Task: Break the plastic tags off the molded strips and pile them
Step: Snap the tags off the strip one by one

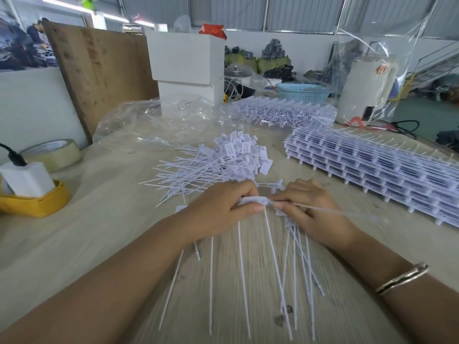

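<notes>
Head view: left hand (223, 207) and right hand (305, 209) pinch one molded strip (255, 201) between them, tag pile (223, 160) just beyond

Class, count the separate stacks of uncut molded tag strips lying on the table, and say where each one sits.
2. One stack of molded strips lies along the right side of the table; a second stack sits further back, in front of the blue basket. More may be hidden.

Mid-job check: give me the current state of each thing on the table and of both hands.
left hand: grips the molded strip.
right hand: pinches one tag's tail.
molded strip: held between hands, tails hanging toward the person.
loose tag pile: heaped behind the hands.
stacked strips: unbroken, on the right.
plastic bag: empty, crumpled.
tape roll: lying flat.
</notes>
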